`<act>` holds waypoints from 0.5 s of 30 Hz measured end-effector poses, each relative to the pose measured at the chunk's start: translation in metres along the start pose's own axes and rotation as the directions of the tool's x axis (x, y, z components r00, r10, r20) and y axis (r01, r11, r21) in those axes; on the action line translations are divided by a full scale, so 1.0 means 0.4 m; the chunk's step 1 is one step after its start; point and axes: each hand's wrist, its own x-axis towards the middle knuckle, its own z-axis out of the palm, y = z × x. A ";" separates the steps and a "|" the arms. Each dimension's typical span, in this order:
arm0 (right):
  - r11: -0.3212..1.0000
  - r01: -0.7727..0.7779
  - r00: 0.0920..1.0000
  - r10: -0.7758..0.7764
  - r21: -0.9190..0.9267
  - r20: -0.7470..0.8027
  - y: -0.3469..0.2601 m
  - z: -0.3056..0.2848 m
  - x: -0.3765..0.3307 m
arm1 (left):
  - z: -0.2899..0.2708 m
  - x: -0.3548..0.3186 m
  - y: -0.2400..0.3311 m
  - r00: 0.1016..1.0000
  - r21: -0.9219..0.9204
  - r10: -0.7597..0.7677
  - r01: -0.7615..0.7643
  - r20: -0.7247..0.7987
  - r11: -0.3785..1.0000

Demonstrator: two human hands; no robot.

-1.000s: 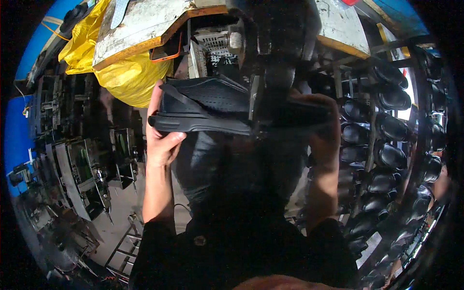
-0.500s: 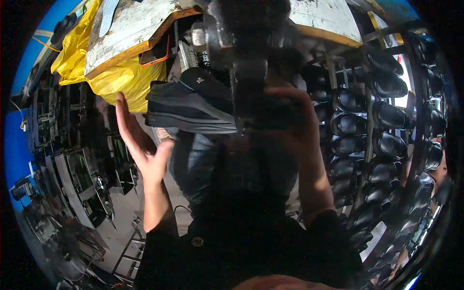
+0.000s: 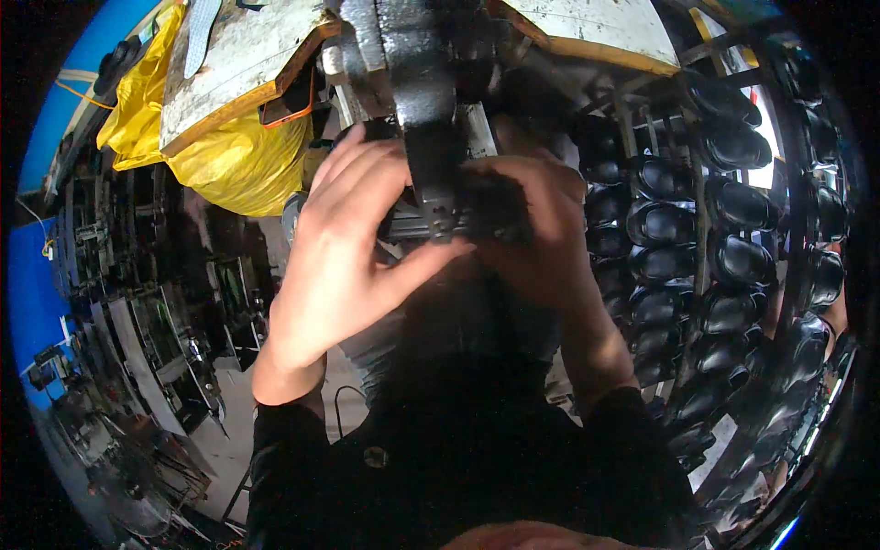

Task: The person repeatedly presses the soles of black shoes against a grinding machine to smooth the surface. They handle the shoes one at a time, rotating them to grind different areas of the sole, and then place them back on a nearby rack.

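Note:
A black shoe (image 3: 490,209) lies sideways under the narrow arm of a dark metal machine (image 3: 426,82), which hides its middle. My left hand (image 3: 335,238) is wrapped round the shoe's left end, with the fingers over the far side and the thumb along the near edge. At the other end, my right hand (image 3: 545,215) grips the shoe from the right, partly in shadow. The machine's lower tip overlaps the shoe in this view; I cannot tell whether they touch.
White worktops with yellow edges, one at the left (image 3: 247,55) and one at the right (image 3: 605,32), flank the machine. A yellow plastic bag (image 3: 243,170) hangs by the left one, near an orange-edged phone (image 3: 289,110). Racks of glossy black shoes (image 3: 665,225) stand at right.
My left hand has gone from spread and free beside the shoe to gripping its left end. The shoe has moved or turned, and much of it is now covered by my hands.

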 end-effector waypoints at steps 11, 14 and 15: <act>0.981 0.162 0.983 -0.170 0.106 0.068 0.024 0.005 0.012 | 0.032 -0.041 -0.048 0.965 -0.505 -0.262 0.235 0.019 0.830; 0.951 0.088 0.991 -0.114 0.295 0.072 0.079 0.019 -0.009 | 0.042 -0.054 -0.062 0.951 -0.633 -0.307 0.264 0.044 0.728; 0.901 0.014 0.994 -0.059 0.434 0.091 0.117 0.029 -0.028 | 0.051 -0.058 -0.059 0.949 -0.675 -0.314 0.252 0.032 0.693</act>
